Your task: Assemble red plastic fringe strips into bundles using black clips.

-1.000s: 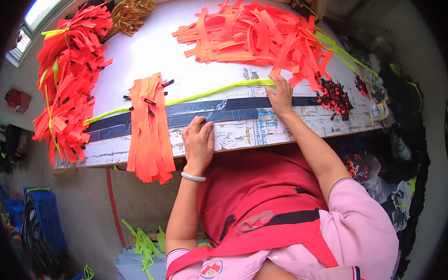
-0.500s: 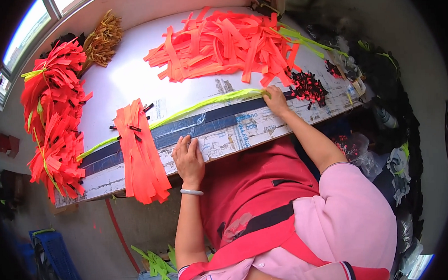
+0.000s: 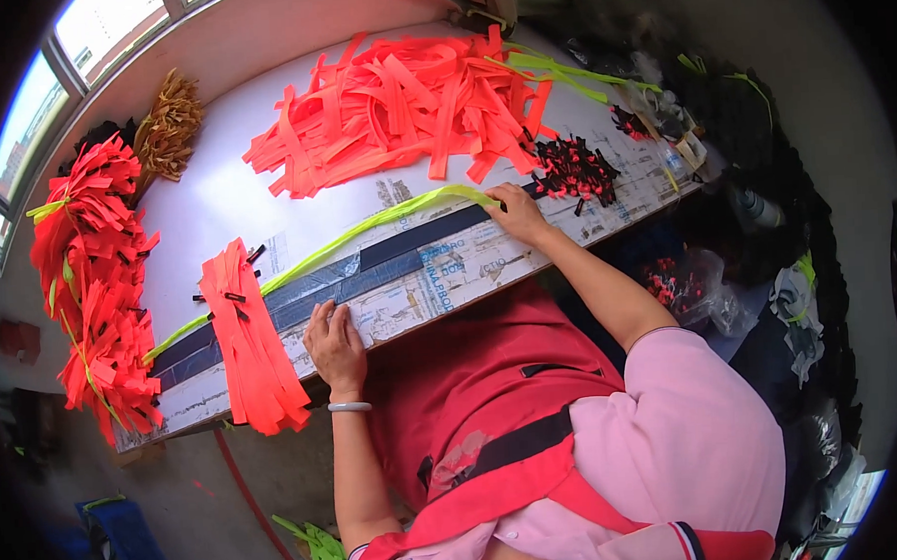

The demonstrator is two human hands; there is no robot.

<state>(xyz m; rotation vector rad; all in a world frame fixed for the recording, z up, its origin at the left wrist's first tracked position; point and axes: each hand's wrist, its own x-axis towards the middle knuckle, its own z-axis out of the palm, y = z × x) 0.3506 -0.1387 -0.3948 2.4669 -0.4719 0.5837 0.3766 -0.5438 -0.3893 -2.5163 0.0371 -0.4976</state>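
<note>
My right hand (image 3: 518, 215) is closed, its fingertips pinching the right end of a long yellow-green strip (image 3: 366, 226). The strip stretches left along a dark tape band (image 3: 417, 237) on the table and passes under a small bundle of orange-red strips (image 3: 253, 339). Close to the pinch it bows up a little. With fingers lying on the table's near edge, my left hand (image 3: 334, 347) holds nothing; it rests just right of that bundle. Small black tips show near the bundle's upper end, while its lower end hangs over the edge.
A wide heap of loose orange-red strips (image 3: 391, 112) covers the table's (image 3: 204, 186) far side. Tied red bunches (image 3: 103, 285) line its left end, near a tan bunch (image 3: 169, 127). Small black-and-red pieces (image 3: 576, 169) lie right of my right hand. A blue crate (image 3: 130, 544) stands below.
The view has tilted and the scene has shifted left in it. My right hand still grips the strip, which now bows more near its end. My left hand stays at the table edge.
</note>
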